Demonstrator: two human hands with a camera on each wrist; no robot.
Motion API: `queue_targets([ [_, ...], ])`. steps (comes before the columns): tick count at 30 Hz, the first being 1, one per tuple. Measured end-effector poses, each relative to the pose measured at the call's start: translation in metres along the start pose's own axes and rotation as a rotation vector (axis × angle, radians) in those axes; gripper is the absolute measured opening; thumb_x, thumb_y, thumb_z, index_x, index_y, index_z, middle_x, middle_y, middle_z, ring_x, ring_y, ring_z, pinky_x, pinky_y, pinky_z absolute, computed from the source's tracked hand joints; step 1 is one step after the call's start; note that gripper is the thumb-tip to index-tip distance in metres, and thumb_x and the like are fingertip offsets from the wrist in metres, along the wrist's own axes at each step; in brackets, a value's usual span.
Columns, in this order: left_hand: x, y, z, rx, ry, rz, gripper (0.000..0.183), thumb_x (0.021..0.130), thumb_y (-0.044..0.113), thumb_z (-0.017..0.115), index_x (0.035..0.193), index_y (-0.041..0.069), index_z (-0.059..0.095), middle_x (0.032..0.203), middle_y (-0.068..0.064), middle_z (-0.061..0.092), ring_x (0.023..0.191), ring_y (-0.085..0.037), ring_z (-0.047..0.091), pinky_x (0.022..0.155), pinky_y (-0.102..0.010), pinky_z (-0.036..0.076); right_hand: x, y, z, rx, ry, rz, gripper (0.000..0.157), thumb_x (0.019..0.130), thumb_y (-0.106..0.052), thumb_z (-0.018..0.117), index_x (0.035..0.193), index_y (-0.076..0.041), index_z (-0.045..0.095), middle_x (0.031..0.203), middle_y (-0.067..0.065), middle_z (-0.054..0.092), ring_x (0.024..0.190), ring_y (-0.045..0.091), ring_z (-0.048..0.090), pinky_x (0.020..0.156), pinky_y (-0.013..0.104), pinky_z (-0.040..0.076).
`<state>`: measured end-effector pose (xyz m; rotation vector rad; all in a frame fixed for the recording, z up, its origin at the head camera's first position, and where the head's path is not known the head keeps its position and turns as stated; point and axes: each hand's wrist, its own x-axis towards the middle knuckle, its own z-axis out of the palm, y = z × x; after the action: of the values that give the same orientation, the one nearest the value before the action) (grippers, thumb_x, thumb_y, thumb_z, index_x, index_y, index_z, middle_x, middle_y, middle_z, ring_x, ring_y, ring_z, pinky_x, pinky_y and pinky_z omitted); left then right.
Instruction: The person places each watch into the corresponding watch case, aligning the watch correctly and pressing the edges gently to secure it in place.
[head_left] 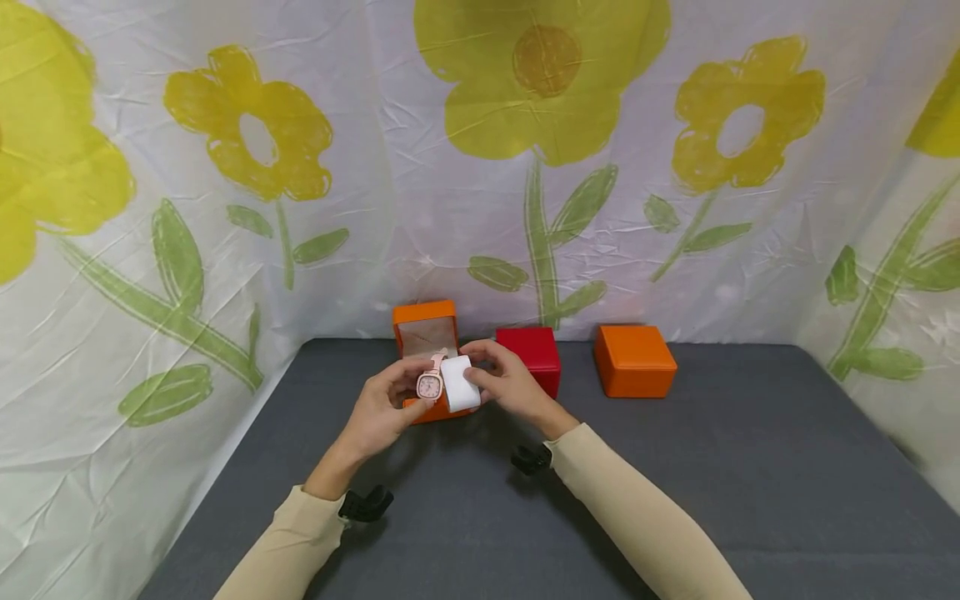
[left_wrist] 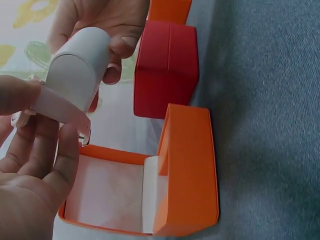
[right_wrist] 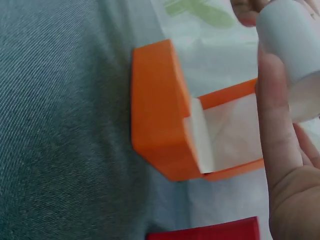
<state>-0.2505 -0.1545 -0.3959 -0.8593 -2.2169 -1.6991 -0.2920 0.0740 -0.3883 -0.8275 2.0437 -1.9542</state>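
Between thumb and fingers my left hand [head_left: 384, 408] pinches a wristwatch [head_left: 430, 385] with a pale pink strap and a squarish face. In the left wrist view the watch strap [left_wrist: 60, 107] curves beside the end of a white watch cushion [left_wrist: 77, 70]; whether they touch I cannot tell. My right hand [head_left: 513, 385] grips that cushion [head_left: 461, 383] by its sides. Both are held above an orange watch box [head_left: 424, 312], whose lid stands up at the back. Its pale lining [right_wrist: 232, 132] shows in the right wrist view.
Right of the open box a red box [head_left: 532, 354] stands closed, partly behind my right hand. Farther right sits a closed orange box [head_left: 636, 361]. All rest on a dark grey tabletop [head_left: 720, 483], with a flower-printed cloth [head_left: 420, 250] hanging behind.
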Motion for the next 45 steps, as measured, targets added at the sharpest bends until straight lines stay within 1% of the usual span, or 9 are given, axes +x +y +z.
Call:
queue_targets([
  [4,0.001,0.001,0.004,-0.034,-0.007,0.018,0.047,0.082,-0.011,0.068,0.127,-0.004,0.055,0.113,-0.02,0.063,0.097,-0.02,0.062,0.083,-0.026,0.051,0.0,0.008,-0.003,0.024,0.037,-0.029,0.033,0.096,-0.007,0.055,0.128,0.002,0.049,0.123,0.019,0.053,0.076,0.026,0.062,0.064,0.056,0.054],
  [8,0.002,0.002,0.008,-0.056,0.0,0.044,0.048,0.08,-0.015,0.067,0.126,-0.009,0.054,0.113,-0.026,0.061,0.096,-0.02,0.061,0.082,-0.024,0.052,-0.002,0.009,-0.005,0.004,0.053,-0.033,0.037,0.095,-0.012,0.059,0.129,0.001,0.051,0.121,0.016,0.055,0.082,0.026,0.061,0.069,0.049,0.056],
  [12,0.004,0.003,0.011,-0.079,0.006,0.043,0.048,0.079,-0.019,0.065,0.125,-0.013,0.052,0.114,-0.03,0.057,0.093,-0.025,0.061,0.08,-0.025,0.052,-0.007,0.005,-0.009,0.017,-0.006,-0.02,0.049,0.089,-0.007,0.065,0.134,0.001,0.048,0.127,0.016,0.052,0.094,0.029,0.063,0.081,0.042,0.055],
  [16,0.005,0.003,0.013,-0.103,-0.005,0.02,0.048,0.08,-0.018,0.065,0.126,-0.012,0.052,0.116,-0.027,0.056,0.091,-0.026,0.062,0.078,-0.027,0.053,-0.01,0.004,-0.012,0.028,-0.075,-0.004,0.058,0.086,-0.002,0.069,0.138,0.001,0.044,0.133,0.015,0.049,0.103,0.031,0.061,0.086,0.038,0.053],
  [23,0.003,0.005,0.014,-0.13,-0.012,0.027,0.046,0.083,-0.011,0.066,0.126,-0.011,0.052,0.116,-0.025,0.057,0.089,-0.022,0.064,0.077,-0.027,0.054,-0.011,0.002,-0.015,-0.05,-0.06,0.036,0.061,0.085,0.001,0.069,0.139,0.003,0.041,0.127,0.018,0.051,0.092,0.035,0.062,0.079,0.034,0.055],
  [30,0.003,0.039,0.019,-0.129,-0.03,-0.034,0.044,0.082,-0.016,0.063,0.124,-0.015,0.051,0.119,-0.03,0.056,0.087,-0.042,0.063,0.073,-0.025,0.055,-0.021,-0.023,-0.006,-0.111,-0.047,0.062,0.06,0.082,0.001,0.072,0.135,0.004,0.044,0.12,0.019,0.054,0.087,0.035,0.063,0.078,0.034,0.055],
  [35,0.001,0.037,0.018,-0.118,-0.03,-0.05,0.043,0.083,-0.013,0.064,0.125,-0.013,0.053,0.12,-0.027,0.056,0.088,-0.038,0.064,0.072,-0.025,0.055,-0.022,-0.021,-0.004,-0.124,-0.04,0.063,0.061,0.082,-0.003,0.074,0.135,0.005,0.044,0.125,0.019,0.052,0.09,0.038,0.063,0.077,0.034,0.055],
  [40,0.002,0.036,0.019,-0.125,-0.039,-0.045,0.044,0.084,-0.013,0.064,0.126,-0.013,0.052,0.121,-0.027,0.055,0.088,-0.034,0.065,0.072,-0.025,0.055,-0.024,-0.022,-0.005,-0.135,-0.019,0.056,0.061,0.082,-0.002,0.074,0.134,0.006,0.043,0.122,0.02,0.053,0.09,0.038,0.063,0.074,0.032,0.055],
  [45,0.0,0.037,0.017,-0.129,-0.021,-0.062,0.043,0.083,-0.014,0.064,0.125,-0.013,0.053,0.122,-0.026,0.056,0.087,-0.036,0.064,0.071,-0.025,0.055,-0.023,-0.024,-0.001,-0.148,-0.017,0.05,0.061,0.081,-0.002,0.075,0.133,0.006,0.044,0.122,0.019,0.052,0.088,0.038,0.063,0.074,0.031,0.056],
])
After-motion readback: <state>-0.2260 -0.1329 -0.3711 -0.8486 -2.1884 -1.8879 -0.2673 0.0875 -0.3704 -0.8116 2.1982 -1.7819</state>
